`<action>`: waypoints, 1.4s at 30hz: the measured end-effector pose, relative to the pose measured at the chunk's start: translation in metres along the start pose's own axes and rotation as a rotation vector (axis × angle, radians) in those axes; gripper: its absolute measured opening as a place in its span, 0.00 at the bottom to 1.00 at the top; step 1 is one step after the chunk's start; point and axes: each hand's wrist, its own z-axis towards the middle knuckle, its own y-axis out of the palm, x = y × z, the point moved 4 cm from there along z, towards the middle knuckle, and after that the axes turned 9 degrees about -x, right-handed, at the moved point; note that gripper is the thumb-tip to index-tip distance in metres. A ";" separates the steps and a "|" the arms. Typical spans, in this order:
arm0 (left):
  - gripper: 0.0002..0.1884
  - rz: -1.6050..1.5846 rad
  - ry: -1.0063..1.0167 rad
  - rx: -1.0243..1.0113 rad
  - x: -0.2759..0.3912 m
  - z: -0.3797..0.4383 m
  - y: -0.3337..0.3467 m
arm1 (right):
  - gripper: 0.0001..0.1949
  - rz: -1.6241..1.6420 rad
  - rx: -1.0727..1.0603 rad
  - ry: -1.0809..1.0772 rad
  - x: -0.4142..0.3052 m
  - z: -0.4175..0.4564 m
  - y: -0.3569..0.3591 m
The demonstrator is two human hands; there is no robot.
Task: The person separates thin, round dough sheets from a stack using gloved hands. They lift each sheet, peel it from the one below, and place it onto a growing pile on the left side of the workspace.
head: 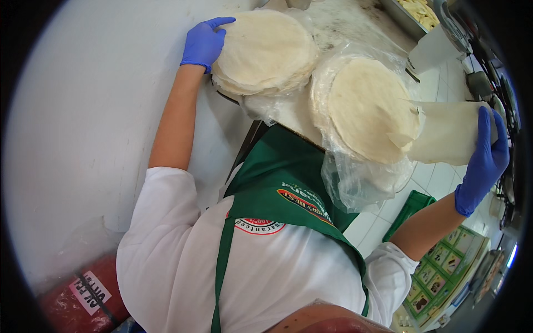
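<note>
My left hand (pixel 205 43), in a blue glove, rests at the left edge of a stack of thin, round, pale dough wrappers (pixel 266 50). Its index finger is stretched over the top sheet. Far to the right, my right hand (pixel 485 152), also gloved in blue, holds the outer end of a thin pale sheet (pixel 445 129) between thumb and fingers. That sheet stretches out sideways from a second stack of round wrappers (pixel 368 108), whose right edge looks torn and lifted. Clear plastic bag film (pixel 354 175) lies under and around this second stack.
Both stacks are on a worn white tabletop (pixel 345 25) beside a white wall (pixel 91 104). A metal tray (pixel 399 14) of yellowish food and a white container (pixel 433 49) stand at upper right. Below are a green crate (pixel 410 212), a printed box (pixel 445 270) and a red cylinder (pixel 83 295).
</note>
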 end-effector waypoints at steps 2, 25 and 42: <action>0.25 0.242 0.042 0.091 -0.010 -0.007 0.000 | 0.15 -0.015 -0.044 -0.038 -0.009 0.004 0.008; 0.14 -0.834 0.444 0.224 0.071 -0.089 -0.057 | 0.14 0.793 -0.911 -0.235 -0.165 0.039 0.261; 0.28 0.005 0.607 0.350 0.008 0.057 0.028 | 0.17 0.585 -1.223 -0.109 -0.064 0.044 0.409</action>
